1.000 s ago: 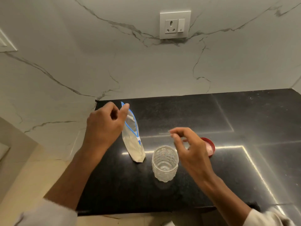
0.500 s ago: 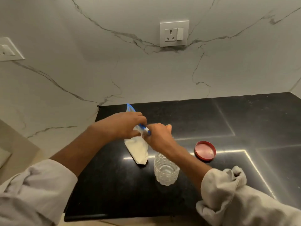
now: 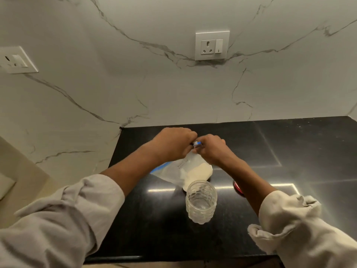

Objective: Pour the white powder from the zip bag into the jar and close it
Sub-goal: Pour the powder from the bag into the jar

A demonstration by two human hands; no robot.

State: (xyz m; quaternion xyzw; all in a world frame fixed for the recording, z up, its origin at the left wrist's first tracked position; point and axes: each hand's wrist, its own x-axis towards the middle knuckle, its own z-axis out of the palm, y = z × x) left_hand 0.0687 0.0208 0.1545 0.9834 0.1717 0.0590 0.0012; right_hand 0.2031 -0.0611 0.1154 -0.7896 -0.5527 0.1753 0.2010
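A clear zip bag point(image 3: 190, 170) with a blue zip strip holds white powder and stands tilted on the black counter. My left hand point(image 3: 173, 144) and my right hand point(image 3: 211, 149) both pinch its top edge, close together, at the blue-and-white slider. In front of the bag stands an open, empty, ribbed clear jar point(image 3: 201, 202). The red lid point(image 3: 237, 187) lies to the jar's right, mostly hidden behind my right forearm.
The black counter point(image 3: 289, 151) meets a white marble wall behind and on the left. A socket plate point(image 3: 212, 45) sits on the back wall, another point(image 3: 16, 59) on the left wall. The counter's front edge runs just below the jar.
My right hand came from above the jar to the bag's top, joining the left. The bag has tipped over to the right, and the view has shifted downward.
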